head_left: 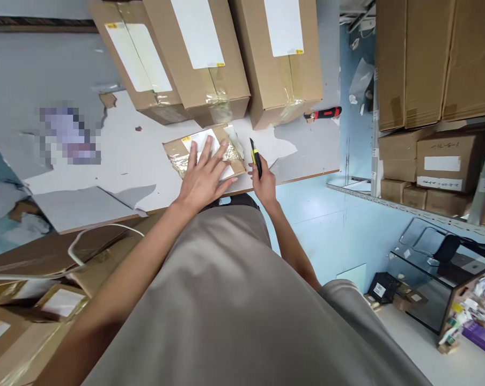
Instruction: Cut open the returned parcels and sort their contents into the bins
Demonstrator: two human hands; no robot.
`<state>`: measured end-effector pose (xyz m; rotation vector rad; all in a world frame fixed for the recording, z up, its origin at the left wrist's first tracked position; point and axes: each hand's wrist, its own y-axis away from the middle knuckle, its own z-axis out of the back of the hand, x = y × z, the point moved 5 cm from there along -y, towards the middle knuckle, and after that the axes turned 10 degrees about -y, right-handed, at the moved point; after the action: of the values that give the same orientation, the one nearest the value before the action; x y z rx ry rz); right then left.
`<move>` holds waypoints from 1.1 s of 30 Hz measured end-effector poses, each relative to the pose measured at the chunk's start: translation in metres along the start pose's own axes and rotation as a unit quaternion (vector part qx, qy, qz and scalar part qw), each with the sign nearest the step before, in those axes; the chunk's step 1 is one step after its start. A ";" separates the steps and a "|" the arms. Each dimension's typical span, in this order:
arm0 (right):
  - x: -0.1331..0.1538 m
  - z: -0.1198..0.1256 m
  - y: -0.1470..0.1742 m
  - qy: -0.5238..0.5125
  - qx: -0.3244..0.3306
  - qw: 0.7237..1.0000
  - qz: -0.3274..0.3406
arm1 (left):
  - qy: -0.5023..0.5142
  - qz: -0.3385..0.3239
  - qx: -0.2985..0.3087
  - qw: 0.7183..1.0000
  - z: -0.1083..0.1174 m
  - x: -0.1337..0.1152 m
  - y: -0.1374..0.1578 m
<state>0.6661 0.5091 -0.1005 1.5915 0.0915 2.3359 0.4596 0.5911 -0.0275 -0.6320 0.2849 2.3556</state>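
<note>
A torn, flattened piece of taped cardboard (173, 148) with a white label lies on the table near its front edge. My left hand (204, 174) rests flat on it with the fingers spread. To its right, my right hand (264, 182) is wrapped round a black and yellow utility knife (257, 161). The knife's blade points away from me, and its tip is apart from the cardboard. Part of the handle is hidden in my fingers.
Taped cardboard boxes (214, 88) stand along the back of the table (85, 177), close behind the cardboard. A red and black cutter (325, 113) lies to their right. More boxes (439, 155) fill a shelf at right, and open boxes (61, 300) stand below left.
</note>
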 end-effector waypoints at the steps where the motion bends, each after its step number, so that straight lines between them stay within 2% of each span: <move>1: 0.015 0.010 0.008 0.009 -0.001 1.000 -0.003 | 0.003 -0.002 0.002 1.000 0.000 0.000 -0.002; 3: 0.051 0.025 0.022 0.046 0.012 0.999 0.001 | 0.008 -0.001 0.007 1.000 0.000 0.001 -0.005; 5: 0.087 0.031 0.032 0.094 0.039 0.995 0.002 | 0.013 0.002 0.014 1.000 0.000 0.000 -0.005; 7: 0.112 0.027 0.036 0.147 0.075 0.986 -0.010 | 0.016 0.007 0.019 1.000 0.001 -0.001 -0.004; 9: 0.124 0.019 0.036 0.181 0.094 0.979 -0.030 | 0.020 0.012 0.021 1.000 0.001 -0.003 -0.003; 13: 0.118 0.006 0.033 0.165 0.068 0.982 -0.066 | 0.043 0.012 0.019 0.999 0.001 -0.006 -0.003; 17: 0.108 -0.001 0.035 0.117 0.031 0.990 -0.075 | 0.077 0.012 0.013 0.997 0.000 -0.006 -0.004; 25: 0.115 -0.031 0.023 0.127 -0.029 0.988 -0.086 | 0.114 0.027 -0.008 0.993 -0.008 -0.003 -0.003; 29: 0.114 -0.022 0.031 0.173 -0.048 0.979 -0.097 | 0.115 0.027 -0.013 0.993 -0.010 -0.002 -0.002; 33: 0.113 -0.009 0.036 0.186 -0.035 0.976 -0.109 | 0.119 0.017 -0.011 0.993 -0.009 -0.004 -0.003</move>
<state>0.6124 0.5085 0.0054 1.0373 0.2506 2.4009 0.4678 0.5875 -0.0331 -0.9284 0.3784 2.3182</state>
